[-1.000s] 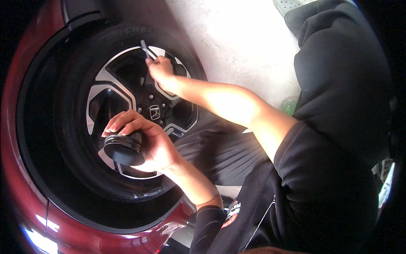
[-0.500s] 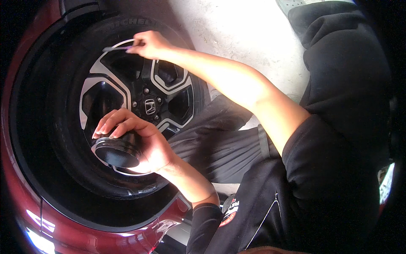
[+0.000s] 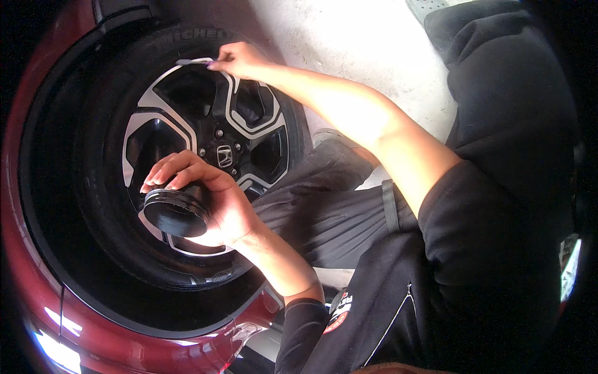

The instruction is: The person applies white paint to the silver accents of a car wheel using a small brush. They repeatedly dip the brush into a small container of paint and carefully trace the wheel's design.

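Observation:
My left hand (image 3: 218, 209) is wrapped round a black round jar (image 3: 175, 212), in front of the lower part of the wheel. The jar is tilted so that its wide mouth and dark inside show. At the upper edge of the wheel rim (image 3: 177, 115), my right hand (image 3: 240, 60) pinches a thin brush-like tool (image 3: 185, 62) with a bit of purple near the fingertips. Its greyish end points left along the border between rim and tyre (image 3: 106, 181). Whether that end touches the rubber, I cannot tell.
The wheel sits inside a black wheel arch (image 3: 47, 206) of a dark red car body (image 3: 118, 340). My black-trousered leg (image 3: 311, 218) is bent close beside the wheel. Pale concrete floor (image 3: 349, 43) stretches beyond my right arm, with a grey shoe (image 3: 430, 5) at the top.
My right hand has moved to the right along the rim's upper edge with the tool. The jar has tipped slightly, so more of its opening shows.

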The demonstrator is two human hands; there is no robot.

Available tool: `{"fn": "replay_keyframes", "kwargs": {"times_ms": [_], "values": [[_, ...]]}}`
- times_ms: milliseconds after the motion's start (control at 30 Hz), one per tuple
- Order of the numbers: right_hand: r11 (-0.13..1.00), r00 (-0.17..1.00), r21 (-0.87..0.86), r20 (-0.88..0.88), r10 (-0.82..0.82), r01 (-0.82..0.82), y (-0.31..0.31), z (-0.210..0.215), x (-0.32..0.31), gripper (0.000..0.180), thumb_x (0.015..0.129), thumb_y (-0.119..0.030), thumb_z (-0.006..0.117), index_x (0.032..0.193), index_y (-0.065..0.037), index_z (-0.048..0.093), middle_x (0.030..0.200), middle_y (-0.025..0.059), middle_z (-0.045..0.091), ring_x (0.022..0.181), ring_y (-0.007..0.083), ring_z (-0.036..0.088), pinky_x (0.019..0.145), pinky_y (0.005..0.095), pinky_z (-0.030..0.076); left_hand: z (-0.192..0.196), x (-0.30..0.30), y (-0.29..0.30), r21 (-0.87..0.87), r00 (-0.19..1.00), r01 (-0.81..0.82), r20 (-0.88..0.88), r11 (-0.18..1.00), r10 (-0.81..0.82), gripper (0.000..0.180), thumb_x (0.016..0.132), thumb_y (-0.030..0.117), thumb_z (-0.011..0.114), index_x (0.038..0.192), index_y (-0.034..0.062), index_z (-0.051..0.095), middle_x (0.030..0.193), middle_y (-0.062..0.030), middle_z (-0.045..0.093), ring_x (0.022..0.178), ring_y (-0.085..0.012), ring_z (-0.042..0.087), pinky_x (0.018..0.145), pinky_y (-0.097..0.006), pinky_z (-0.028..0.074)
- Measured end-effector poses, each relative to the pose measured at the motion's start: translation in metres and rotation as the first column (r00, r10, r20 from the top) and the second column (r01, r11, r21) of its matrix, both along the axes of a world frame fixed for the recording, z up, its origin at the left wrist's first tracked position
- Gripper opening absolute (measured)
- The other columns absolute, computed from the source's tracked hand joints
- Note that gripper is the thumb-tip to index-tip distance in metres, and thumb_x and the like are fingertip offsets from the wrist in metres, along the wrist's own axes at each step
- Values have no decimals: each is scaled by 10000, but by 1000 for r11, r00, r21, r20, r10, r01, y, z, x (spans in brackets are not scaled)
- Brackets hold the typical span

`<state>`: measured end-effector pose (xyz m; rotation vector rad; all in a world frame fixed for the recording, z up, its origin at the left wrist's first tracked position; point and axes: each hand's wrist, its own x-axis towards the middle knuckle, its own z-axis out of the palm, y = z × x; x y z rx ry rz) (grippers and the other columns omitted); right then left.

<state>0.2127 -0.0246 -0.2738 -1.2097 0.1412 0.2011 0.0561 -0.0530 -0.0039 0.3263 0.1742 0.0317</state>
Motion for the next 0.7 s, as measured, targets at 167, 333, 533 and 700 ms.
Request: {"fn": "replay_keyframes", "kwargs": {"times_ms": [167,333,533,700], "values": [[984,993,-133,4,-122,121,-3,-44,-2,395,841,-459,809,843,-75,719,773,76,720,733,205,688,694,381,521,-11,8,1,13,998,6,-56,1000,-5,221,828,25,697,1039,20,635,1066,-93,650,1021,-221,624,866,-356,573],[962,957,-167,-163,-241,214,3,-77,-29,353,864,-399,802,836,-59,713,766,100,719,700,192,668,666,374,520,-11,8,0,1,997,25,-74,1000,-24,230,813,11,702,1034,22,640,1069,-88,649,1015,-217,622,866,-356,572],[958,924,-42,-255,-283,282,12,-60,-23,346,855,-367,818,827,-42,701,745,111,706,696,168,656,647,358,510,-6,4,3,-17,998,32,-53,999,-33,232,809,-1,698,1031,20,635,1074,-86,639,1023,-215,617,876,-353,568],[964,949,-91,-178,-262,249,28,-86,-36,349,846,-387,824,810,-60,707,723,89,704,676,160,651,664,362,520,-4,6,3,9,998,40,-46,999,-40,239,807,-17,688,1035,26,633,1067,-76,635,1028,-212,615,883,-352,566]]}}
